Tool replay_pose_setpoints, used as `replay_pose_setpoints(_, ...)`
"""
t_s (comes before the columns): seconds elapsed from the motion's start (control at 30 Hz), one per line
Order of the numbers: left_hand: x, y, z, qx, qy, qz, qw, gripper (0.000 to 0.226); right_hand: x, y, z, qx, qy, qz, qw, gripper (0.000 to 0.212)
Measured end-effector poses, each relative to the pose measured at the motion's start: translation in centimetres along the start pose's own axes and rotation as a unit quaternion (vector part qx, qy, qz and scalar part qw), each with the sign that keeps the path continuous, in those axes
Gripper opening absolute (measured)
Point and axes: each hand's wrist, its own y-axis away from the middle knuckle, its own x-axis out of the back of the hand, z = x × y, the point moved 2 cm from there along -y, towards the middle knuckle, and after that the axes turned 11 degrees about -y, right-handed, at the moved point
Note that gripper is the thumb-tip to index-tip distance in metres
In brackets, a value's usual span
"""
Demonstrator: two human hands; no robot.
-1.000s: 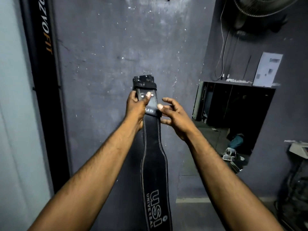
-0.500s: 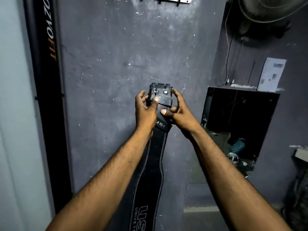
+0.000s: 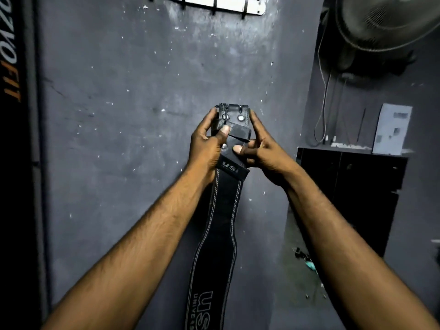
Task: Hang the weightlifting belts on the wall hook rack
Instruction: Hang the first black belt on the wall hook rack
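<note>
A black leather weightlifting belt (image 3: pixel 219 246) with white stitching and USI lettering hangs down in front of a grey wall. Its buckle end is held up at chest height. My left hand (image 3: pixel 207 144) grips the left side of the buckle end, thumb across the front. My right hand (image 3: pixel 262 148) grips the right side, thumb pressed on the strap just below the buckle. A white wall hook rack (image 3: pixel 214 4) with several dark hooks is fixed high on the wall, well above the belt and partly cut off by the top edge.
A dark pillar (image 3: pixel 16 163) with orange lettering stands at the left. A wall fan (image 3: pixel 385 20) hangs at the top right with cables below it. A black cabinet (image 3: pixel 352 186) with a sheet of paper (image 3: pixel 390 129) stands on the right. Small litter lies on the floor.
My right hand came in and took hold of the buckle end beside my left. Both hands raised the belt, and more of the hook rack has come into view at the top.
</note>
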Motion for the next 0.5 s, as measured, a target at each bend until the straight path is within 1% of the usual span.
replay_pose_setpoints(0.1,-2.3,-3.9,0.9,-0.037,0.005,-0.02,0.999,0.058,2.8,-4.0,-1.8,0.018,0.01,-0.011,1.0,0.101)
replay_pose_setpoints(0.2,-3.7,-8.0,1.6,-0.056,0.017,-0.025,0.998,0.058,5.1,-7.8,-3.5,0.037,0.031,-0.025,0.999,0.103)
replay_pose_setpoints(0.4,-6.1,-15.9,3.7,-0.123,0.035,-0.064,0.99,0.065,8.3,-14.7,-7.8,0.098,0.094,-0.054,0.989,0.108)
replay_pose_setpoints(0.5,-7.4,-19.2,5.5,-0.152,0.025,-0.073,0.985,0.066,9.6,-17.9,-10.1,0.121,0.103,-0.054,0.986,0.108)
